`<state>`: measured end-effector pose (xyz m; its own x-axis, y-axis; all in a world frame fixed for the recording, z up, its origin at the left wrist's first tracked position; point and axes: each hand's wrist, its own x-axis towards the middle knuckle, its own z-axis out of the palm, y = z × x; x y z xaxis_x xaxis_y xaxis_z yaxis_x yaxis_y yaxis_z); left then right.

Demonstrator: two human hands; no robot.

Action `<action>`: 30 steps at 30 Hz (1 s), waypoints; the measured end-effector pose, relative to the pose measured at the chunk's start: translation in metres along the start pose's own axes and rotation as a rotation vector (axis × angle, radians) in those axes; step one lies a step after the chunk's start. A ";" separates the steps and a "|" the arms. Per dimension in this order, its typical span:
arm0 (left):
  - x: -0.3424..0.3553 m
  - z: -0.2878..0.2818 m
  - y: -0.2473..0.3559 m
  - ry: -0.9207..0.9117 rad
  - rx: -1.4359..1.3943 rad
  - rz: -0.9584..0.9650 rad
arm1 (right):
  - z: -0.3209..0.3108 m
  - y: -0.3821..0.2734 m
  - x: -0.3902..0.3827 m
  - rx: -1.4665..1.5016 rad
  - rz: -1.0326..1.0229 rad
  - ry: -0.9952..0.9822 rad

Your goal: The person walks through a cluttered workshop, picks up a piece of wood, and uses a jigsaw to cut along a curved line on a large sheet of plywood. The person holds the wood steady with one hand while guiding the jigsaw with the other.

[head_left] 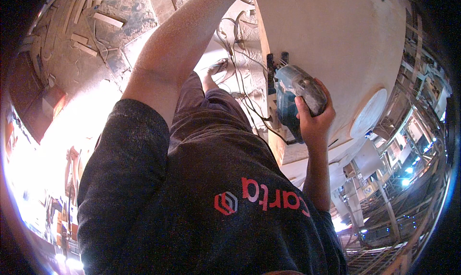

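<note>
Closest to the camera is the person's dark shirt [192, 203], with the left forearm [180, 42] reaching up past the top edge; the left hand is out of view, so whether its fingers grasp anything cannot be told. The right hand [316, 115] has its fingers wrapped around a blue-and-grey power tool [297, 90], which sits at the left edge of a broad pale board [336, 35]. The work looks under way rather than finished: no completed cut can be made out along that edge (the tool's working end is hard to see), so how much is left is unclear. A pale round piece [369, 113] lies near the board's right side. Dark cables [232, 49] run close beside the board and could snag, near a foot [218, 66]. Beyond, wood scraps [109, 19] litter the floor, and timbers and lights [406, 182] crowd the right.
</note>
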<state>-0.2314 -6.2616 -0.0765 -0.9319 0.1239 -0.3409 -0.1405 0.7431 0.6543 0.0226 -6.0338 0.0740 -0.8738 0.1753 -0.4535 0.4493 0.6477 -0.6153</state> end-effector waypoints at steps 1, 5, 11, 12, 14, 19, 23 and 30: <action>0.000 0.001 0.000 0.006 0.006 0.000 | 0.000 -0.001 -0.001 0.001 0.004 0.001; 0.002 0.003 0.001 0.059 0.005 0.028 | -0.002 -0.001 0.002 -0.005 -0.003 -0.007; 0.002 -0.003 -0.002 -0.091 0.029 -0.040 | -0.001 -0.004 0.002 0.016 0.004 -0.016; 0.001 -0.004 0.000 -0.053 0.001 -0.026 | -0.001 -0.003 0.002 0.015 0.003 -0.015; -0.004 -0.003 0.002 0.022 -0.056 0.004 | -0.002 -0.002 0.005 0.007 -0.005 -0.010; -0.005 -0.004 -0.001 0.011 -0.021 0.004 | -0.001 -0.007 0.002 0.018 -0.006 -0.020; -0.003 -0.003 0.001 -0.034 -0.015 -0.020 | 0.001 -0.011 0.004 0.009 0.007 -0.013; -0.005 -0.005 0.003 -0.034 -0.033 -0.021 | 0.002 -0.013 0.003 -0.008 0.017 0.004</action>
<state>-0.2287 -6.2630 -0.0699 -0.9167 0.1311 -0.3775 -0.1715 0.7241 0.6680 0.0143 -6.0433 0.0789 -0.8669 0.1895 -0.4610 0.4624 0.6509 -0.6021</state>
